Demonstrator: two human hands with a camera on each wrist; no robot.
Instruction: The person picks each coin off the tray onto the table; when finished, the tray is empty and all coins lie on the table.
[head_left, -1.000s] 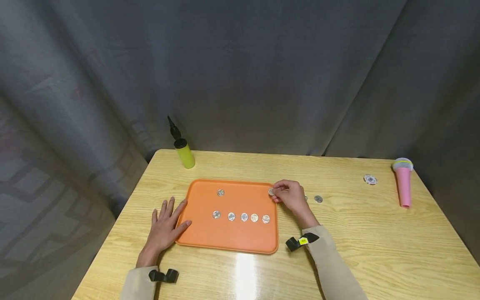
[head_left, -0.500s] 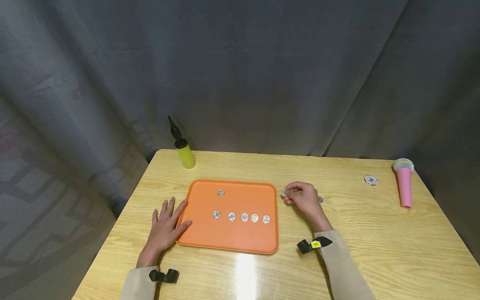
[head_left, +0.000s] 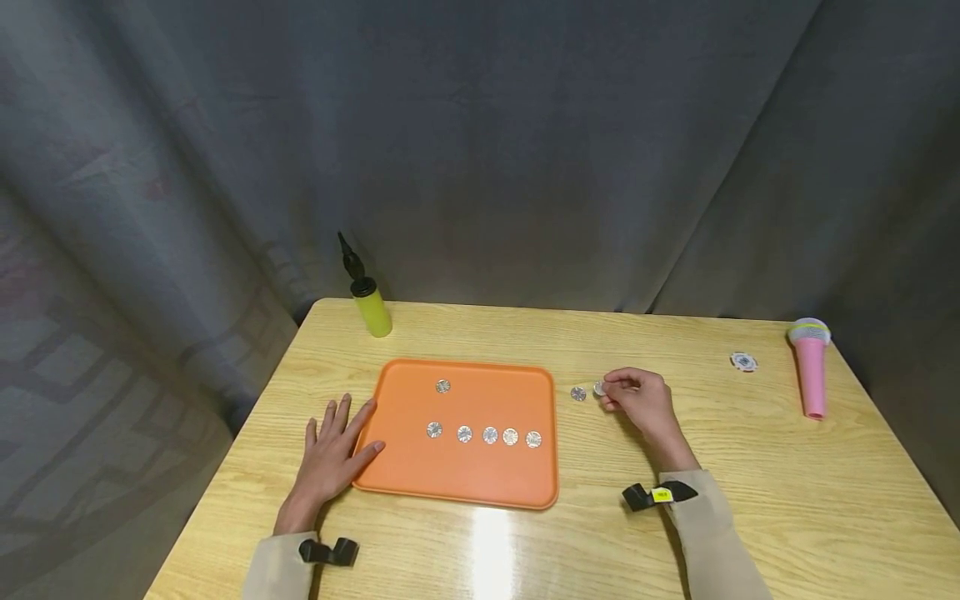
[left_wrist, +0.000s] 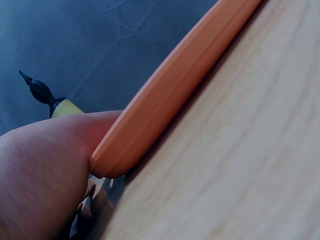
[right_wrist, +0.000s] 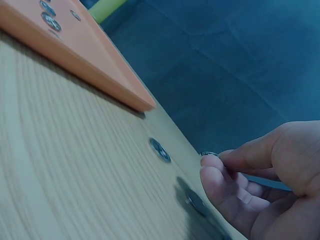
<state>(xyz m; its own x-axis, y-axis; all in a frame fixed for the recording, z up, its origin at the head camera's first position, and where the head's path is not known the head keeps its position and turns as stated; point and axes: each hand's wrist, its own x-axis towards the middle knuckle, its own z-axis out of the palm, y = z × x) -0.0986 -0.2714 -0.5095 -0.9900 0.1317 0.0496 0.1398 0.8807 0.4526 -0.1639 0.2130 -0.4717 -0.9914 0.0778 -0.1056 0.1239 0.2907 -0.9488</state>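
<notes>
My right hand pinches a silver coin between thumb and fingers above the table, right of the orange tray. The right wrist view also shows this held coin at the fingertips. Just left of it a second coin lies flat on the table; a further coin lies in the hand's shadow. On the tray, several coins form a row, with a single coin behind them. My left hand rests with fingers spread at the tray's left edge, thumb and forefinger touching the rim.
A yellow-green hand pump with a black nozzle stands at the back left. A white poker chip and a pink toy microphone lie at the back right. Behind the wooden table hangs a grey curtain.
My right hand has moved right, from the tray's right edge out over the table, still pinching a coin. One coin on the table has come into sight. The left hand stays still.
</notes>
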